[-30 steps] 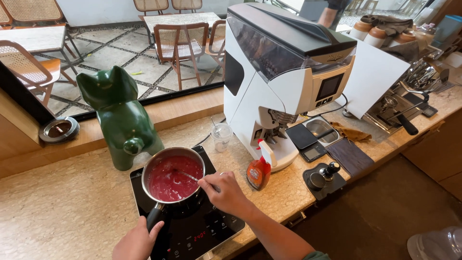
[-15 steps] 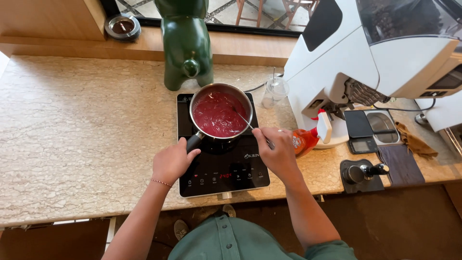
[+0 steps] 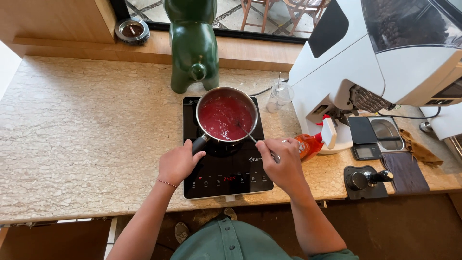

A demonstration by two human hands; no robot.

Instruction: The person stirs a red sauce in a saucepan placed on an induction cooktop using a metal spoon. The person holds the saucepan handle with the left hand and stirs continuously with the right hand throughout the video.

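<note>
We clench our left hand (image 3: pixel 177 163) on the saucepan (image 3: pixel 226 115) handle, which points from the pan toward us; our right hand (image 3: pixel 284 161) grips the spoon (image 3: pixel 252 137), angled into the red sauce (image 3: pixel 224 118).

Pale marbled stone counter (image 3: pixel 82 139) under soft daylight, wooden sill (image 3: pixel 255 50) along its far edge, window above onto a tiled patio (image 3: pixel 226 14) with wooden chairs (image 3: pixel 269 9), wood panel (image 3: pixel 57 19) at far left corner, dark floor (image 3: pixel 409 231) below the near edge
</note>
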